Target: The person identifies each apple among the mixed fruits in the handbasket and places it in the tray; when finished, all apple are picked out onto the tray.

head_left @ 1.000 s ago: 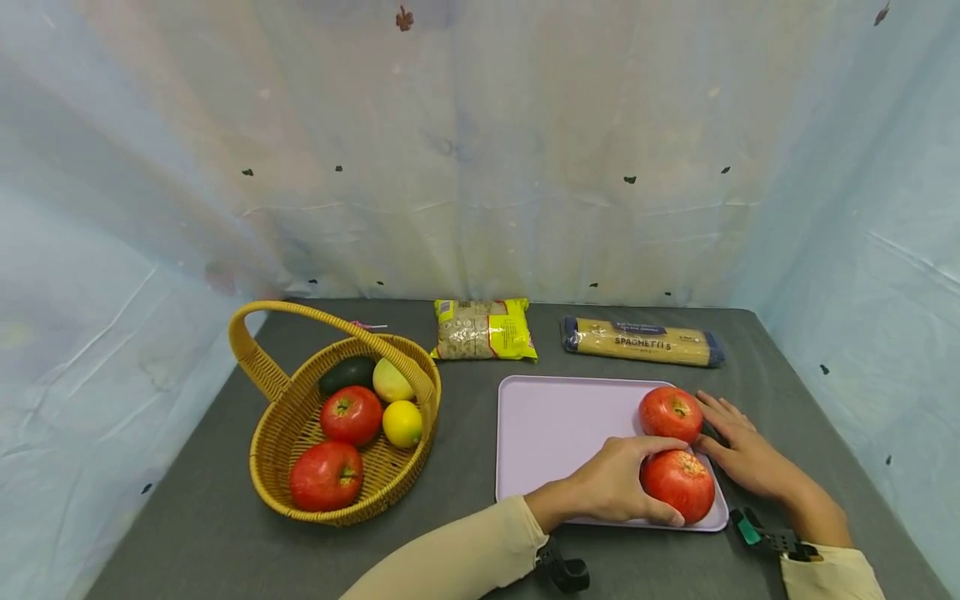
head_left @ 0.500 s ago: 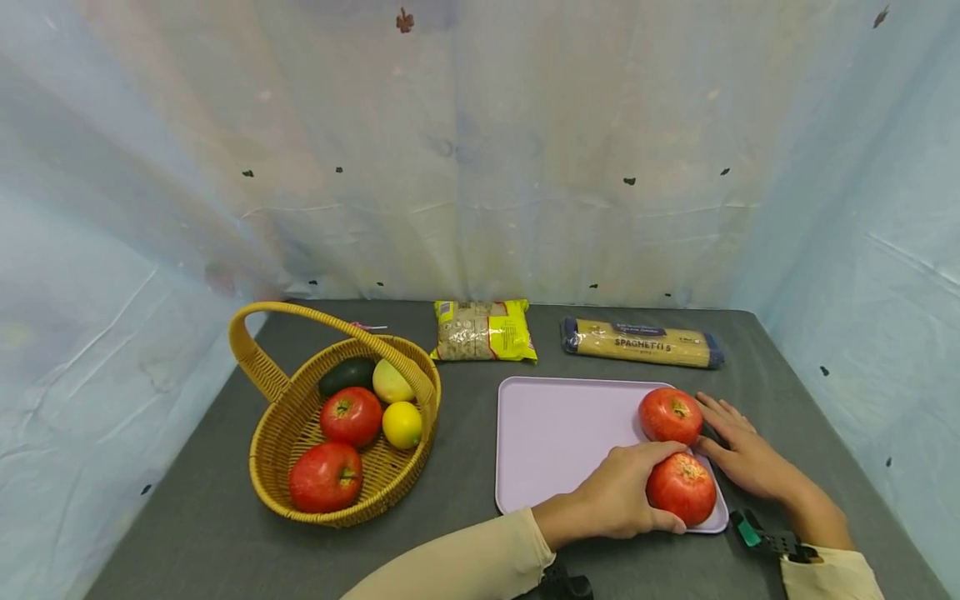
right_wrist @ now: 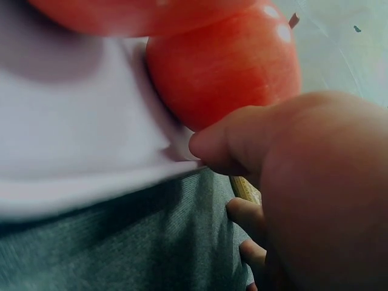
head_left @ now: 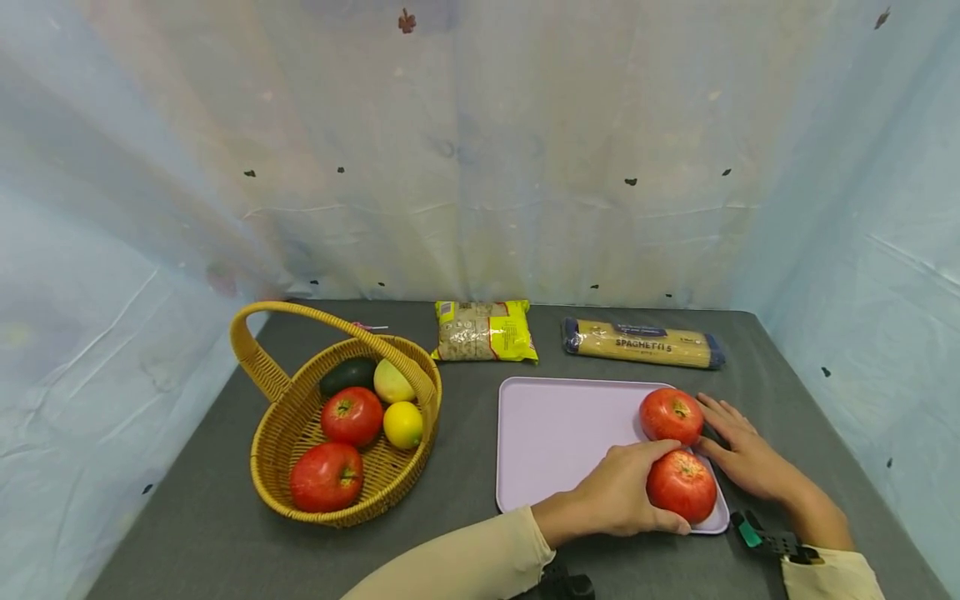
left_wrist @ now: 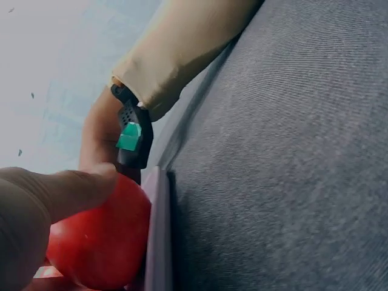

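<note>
Free room far left on tray; obstacles at right, two apples.

Beige sleeves meet black wristbands, one green-patched.

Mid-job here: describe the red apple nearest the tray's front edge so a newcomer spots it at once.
Right of the wicker basket lies a lilac tray. At its right end, by the front corner, is the nearer apple. Unlike the farther apple just behind it, this one is held by the left grip.
</note>
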Available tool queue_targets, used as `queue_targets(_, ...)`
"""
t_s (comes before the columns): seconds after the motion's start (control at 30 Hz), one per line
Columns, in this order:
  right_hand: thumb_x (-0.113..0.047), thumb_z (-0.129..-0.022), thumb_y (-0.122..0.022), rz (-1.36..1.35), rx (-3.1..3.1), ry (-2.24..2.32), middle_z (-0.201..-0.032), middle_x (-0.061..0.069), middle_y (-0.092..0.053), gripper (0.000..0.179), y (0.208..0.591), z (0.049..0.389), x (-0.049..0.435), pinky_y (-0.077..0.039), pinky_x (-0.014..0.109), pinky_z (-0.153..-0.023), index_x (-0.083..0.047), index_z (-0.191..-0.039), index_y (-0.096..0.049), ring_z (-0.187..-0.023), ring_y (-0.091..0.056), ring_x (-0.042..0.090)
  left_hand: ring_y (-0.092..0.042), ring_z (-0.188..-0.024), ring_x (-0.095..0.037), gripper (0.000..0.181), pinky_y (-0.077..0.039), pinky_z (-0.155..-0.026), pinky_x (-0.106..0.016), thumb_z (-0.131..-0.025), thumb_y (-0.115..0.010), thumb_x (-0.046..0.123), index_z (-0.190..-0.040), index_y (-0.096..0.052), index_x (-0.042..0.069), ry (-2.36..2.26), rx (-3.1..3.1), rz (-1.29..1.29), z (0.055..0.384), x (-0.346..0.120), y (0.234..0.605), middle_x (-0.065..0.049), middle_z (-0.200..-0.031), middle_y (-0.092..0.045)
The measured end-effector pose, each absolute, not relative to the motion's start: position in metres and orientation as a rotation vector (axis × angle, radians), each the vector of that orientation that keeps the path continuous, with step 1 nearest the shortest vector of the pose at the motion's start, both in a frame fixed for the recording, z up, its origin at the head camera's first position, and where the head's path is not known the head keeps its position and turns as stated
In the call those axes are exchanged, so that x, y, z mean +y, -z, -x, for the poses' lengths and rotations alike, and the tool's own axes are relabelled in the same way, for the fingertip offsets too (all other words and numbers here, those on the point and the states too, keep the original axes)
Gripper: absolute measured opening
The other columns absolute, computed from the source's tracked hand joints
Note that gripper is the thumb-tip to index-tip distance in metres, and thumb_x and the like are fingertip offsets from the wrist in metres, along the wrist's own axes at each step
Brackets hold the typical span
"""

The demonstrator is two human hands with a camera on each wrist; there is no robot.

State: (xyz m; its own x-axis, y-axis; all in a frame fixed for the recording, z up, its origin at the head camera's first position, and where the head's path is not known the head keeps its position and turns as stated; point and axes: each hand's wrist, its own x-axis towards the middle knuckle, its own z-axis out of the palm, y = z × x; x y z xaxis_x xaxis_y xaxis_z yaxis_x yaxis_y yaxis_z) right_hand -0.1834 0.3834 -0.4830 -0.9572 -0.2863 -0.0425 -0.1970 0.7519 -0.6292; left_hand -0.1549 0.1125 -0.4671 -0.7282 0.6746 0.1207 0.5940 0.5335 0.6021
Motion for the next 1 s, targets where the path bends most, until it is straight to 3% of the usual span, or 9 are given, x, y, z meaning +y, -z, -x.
queue_targets(0.4,-0.02,-0.108,-0.064,0.41,2.802,1.01,-0.17,0.041,-0.024,0.067,0.481,0.182,0.385,-0.006,0.093,-0.114,0.005,-0.164,-0.039,-0.156,-0.008,0.071,-0.067,-0.12,-0.008,0.084,-0.05,-0.102,-0.022,-0.084,-0.095,0.047,-0.156,-0.06,0.019,-0.893,2.648,-1.043,0.161,0.098,0.448,0.008,-0.142,-0.072)
queue_targets(0.67,-0.023,-0.108,-0.064,0.391,2.803,0.988,-0.171,0.041,-0.024,0.068,0.483,0.183,0.383,-0.007,0.093,-0.114,0.004,-0.165,-0.039,-0.157,-0.008,0.069,-0.069,-0.113,-0.006,0.085,-0.052,-0.097,-0.022,-0.085,-0.094,0.048,-0.158,-0.059,0.024,-0.946,2.625,-1.042,0.158,0.081,0.427,0.005,-0.132,-0.077)
queue_targets(1.0,-0.022,-0.107,-0.065,0.424,2.805,1.002,-0.17,0.043,-0.024,0.069,0.483,0.182,0.384,-0.005,0.093,-0.115,0.007,-0.164,-0.038,-0.155,-0.008,0.072,-0.066,-0.128,0.002,0.081,-0.051,-0.105,-0.014,-0.089,-0.093,0.038,-0.159,-0.057,0.023,-1.193,2.418,-1.223,0.133,0.03,0.401,0.009,-0.15,-0.069)
